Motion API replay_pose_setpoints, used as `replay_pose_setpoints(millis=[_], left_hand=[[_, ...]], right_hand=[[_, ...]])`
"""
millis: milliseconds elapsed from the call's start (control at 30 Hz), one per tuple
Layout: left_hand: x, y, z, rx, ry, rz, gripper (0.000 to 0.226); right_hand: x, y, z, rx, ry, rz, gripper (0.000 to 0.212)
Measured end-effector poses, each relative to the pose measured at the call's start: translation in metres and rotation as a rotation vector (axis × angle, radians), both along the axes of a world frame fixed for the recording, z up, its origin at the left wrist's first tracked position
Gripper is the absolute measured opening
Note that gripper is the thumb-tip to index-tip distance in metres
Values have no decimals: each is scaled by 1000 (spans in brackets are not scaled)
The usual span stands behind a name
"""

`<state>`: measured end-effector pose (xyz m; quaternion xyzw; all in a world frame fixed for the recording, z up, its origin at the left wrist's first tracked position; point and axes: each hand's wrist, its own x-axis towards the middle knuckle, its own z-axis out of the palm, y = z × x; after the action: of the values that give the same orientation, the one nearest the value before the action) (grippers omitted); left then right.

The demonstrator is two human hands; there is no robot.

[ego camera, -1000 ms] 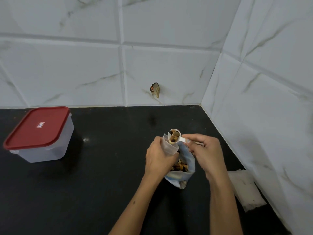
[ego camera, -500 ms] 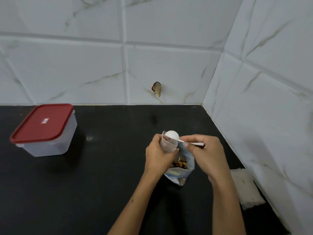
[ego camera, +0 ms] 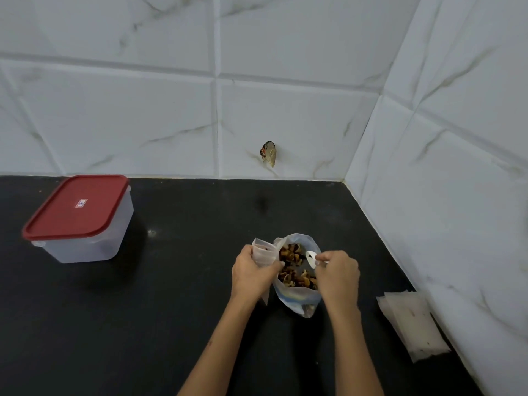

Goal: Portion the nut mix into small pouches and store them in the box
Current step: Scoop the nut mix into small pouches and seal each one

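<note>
An open bag of nut mix stands on the black counter, brown nuts showing inside. My left hand grips a small clear pouch by its side, held upright just left of the bag's mouth. My right hand pinches the handle of a white scoop, whose bowl sits inside the bag above the nuts. The storage box, translucent with a red lid closed on it, stands at the far left.
A stack of empty clear pouches lies at the right by the tiled side wall. The tiled back wall meets the counter behind, with a small chipped spot in it.
The scoop, full of nuts above the pouch a second ago, tipped over it and has now dropped back into the nut bag. The pouch shifted left, clear of the bag's mouth.
</note>
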<state>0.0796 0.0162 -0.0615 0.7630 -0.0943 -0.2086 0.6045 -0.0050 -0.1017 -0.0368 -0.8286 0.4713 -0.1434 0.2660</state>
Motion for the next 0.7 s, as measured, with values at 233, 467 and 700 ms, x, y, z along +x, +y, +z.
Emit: replay_pose_setpoints(millis=[233,467,700], left_hand=[[3,-10,-14,-124,265,-30,26],[10,-11,-18,-228,370,-101,17],[15,-7,-19,-222,383,-166,21]], right_hand=[[16,6,-17,-1,-66,10,20],[25,6,-17,144,-91,72,23],[26,-14,-17,647,-201,-176,15]])
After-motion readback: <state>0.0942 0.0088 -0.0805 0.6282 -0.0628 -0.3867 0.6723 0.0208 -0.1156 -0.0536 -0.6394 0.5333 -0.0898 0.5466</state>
